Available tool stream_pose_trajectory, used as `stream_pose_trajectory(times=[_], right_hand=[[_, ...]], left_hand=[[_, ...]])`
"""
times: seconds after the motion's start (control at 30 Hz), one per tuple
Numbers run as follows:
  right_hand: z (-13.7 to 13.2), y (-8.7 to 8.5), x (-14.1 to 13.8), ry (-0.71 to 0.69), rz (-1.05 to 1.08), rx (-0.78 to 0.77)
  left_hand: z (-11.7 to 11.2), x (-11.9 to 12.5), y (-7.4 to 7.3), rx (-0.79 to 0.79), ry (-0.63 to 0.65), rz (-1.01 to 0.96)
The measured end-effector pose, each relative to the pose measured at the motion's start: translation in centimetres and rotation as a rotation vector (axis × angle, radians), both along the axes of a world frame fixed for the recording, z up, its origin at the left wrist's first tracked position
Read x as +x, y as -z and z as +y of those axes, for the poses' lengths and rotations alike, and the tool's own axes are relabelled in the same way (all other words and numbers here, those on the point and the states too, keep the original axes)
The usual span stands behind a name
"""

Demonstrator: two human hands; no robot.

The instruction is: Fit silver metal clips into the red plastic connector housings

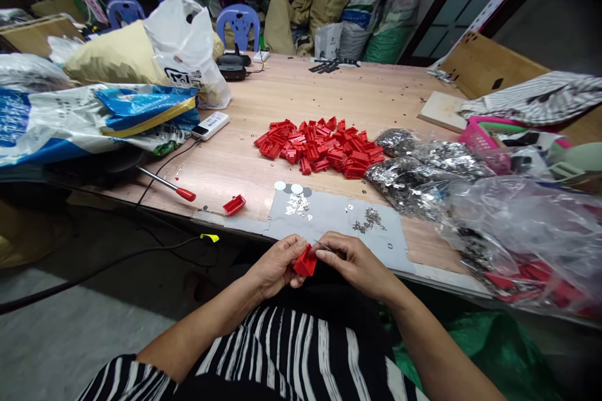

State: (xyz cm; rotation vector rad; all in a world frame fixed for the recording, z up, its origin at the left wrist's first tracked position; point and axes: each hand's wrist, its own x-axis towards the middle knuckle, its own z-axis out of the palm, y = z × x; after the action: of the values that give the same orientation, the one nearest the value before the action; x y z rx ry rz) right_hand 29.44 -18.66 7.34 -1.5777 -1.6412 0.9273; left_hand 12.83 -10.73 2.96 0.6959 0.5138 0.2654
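Note:
My left hand [276,268] is closed around a small red plastic housing [305,262], held just off the near edge of the table. Pinched in my right hand [361,263] is a thin, pointed metal tool that looks like tweezers [322,245]; its tip is close to the top of the housing, and I cannot tell whether they touch. Beyond my hands, a grey mat [329,229] bears small silvery metal plates [297,204] and a little heap of tiny metal parts [369,220]. A single red housing [234,204] lies left of the mat.
A large pile of red housings [324,147] covers the table's middle. Clear bags of metal parts [404,185] crowd the right side. At left are a screwdriver-like red-tipped rod [185,194], a white device [211,126] with a cable, and big sacks [113,56].

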Motion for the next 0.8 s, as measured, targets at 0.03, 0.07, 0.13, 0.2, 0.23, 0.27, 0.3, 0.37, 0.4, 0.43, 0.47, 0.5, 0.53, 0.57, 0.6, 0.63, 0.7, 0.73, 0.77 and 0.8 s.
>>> stream_pose_trajectory(times=[0.03, 0.07, 0.13, 0.2, 0.23, 0.27, 0.3, 0.37, 0.4, 0.43, 0.47, 0.5, 0.53, 0.57, 0.6, 0.63, 0.7, 0.73, 0.77, 0.8], right_hand=[[0.0, 0.0, 0.2, 0.013, 0.037, -0.024], [0.0, 0.1, 0.4, 0.039, 0.071, -0.042], [0.1, 0.4, 0.6, 0.099, 0.113, -0.067], [0.2, 0.8, 0.5, 0.127, 0.127, -0.078], [0.3, 1.0, 0.3, 0.127, 0.132, -0.079], [0.3, 1.2, 0.2, 0.122, 0.14, -0.083], [0.4, 1.4, 0.1, 0.119, 0.153, -0.087], [0.6, 1.7, -0.1, 0.12, 0.186, -0.104], [0.7, 1.7, -0.2, 0.12, 0.209, -0.115], [0.8, 1.7, -0.2, 0.117, 0.237, -0.126], [0.8, 1.7, -0.2, 0.11, 0.267, -0.136], [0.9, 1.7, -0.2, 0.1, 0.295, -0.149], [0.9, 1.7, -0.2, 0.088, 0.319, -0.163], [1.0, 1.6, -0.1, 0.076, 0.34, -0.181], [1.0, 1.7, -0.1, 0.063, 0.358, -0.197], [1.0, 1.7, -0.2, 0.052, 0.373, -0.21], [1.0, 1.9, -0.3, 0.034, 0.403, -0.221], [1.0, 2.1, -0.3, 0.028, 0.417, -0.221], [1.0, 2.3, -0.4, 0.029, 0.425, -0.217], [1.0, 2.5, -0.4, 0.038, 0.425, -0.21]], left_hand=[[0.0, 0.0, 0.0, -0.002, -0.001, -0.005], [0.0, 0.0, 0.0, -0.003, -0.003, -0.01], [0.1, 0.0, 0.0, -0.001, -0.003, -0.018], [0.1, 0.0, -0.1, 0.005, 0.0, -0.022], [0.1, 0.0, -0.2, 0.009, 0.001, -0.021], [0.1, 0.0, -0.2, 0.012, 0.001, -0.02], [0.2, 0.0, -0.2, 0.015, 0.0, -0.016], [0.2, 0.0, -0.3, 0.02, -0.002, -0.007], [0.2, 0.0, -0.3, 0.025, -0.003, -0.003], [0.3, 0.0, -0.3, 0.033, -0.002, 0.0], [0.3, -0.1, -0.3, 0.042, 0.001, 0.004], [0.2, -0.1, -0.3, 0.052, 0.007, 0.007], [0.2, -0.1, -0.3, 0.063, 0.015, 0.01], [0.2, -0.1, -0.4, 0.073, 0.023, 0.014], [0.2, -0.1, -0.4, 0.083, 0.031, 0.02], [0.2, -0.1, -0.4, 0.093, 0.038, 0.028], [0.2, 0.0, -0.3, 0.116, 0.048, 0.05], [0.2, 0.1, -0.3, 0.129, 0.05, 0.063], [0.3, 0.1, -0.3, 0.145, 0.049, 0.08], [0.4, 0.1, -0.3, 0.167, 0.046, 0.098]])
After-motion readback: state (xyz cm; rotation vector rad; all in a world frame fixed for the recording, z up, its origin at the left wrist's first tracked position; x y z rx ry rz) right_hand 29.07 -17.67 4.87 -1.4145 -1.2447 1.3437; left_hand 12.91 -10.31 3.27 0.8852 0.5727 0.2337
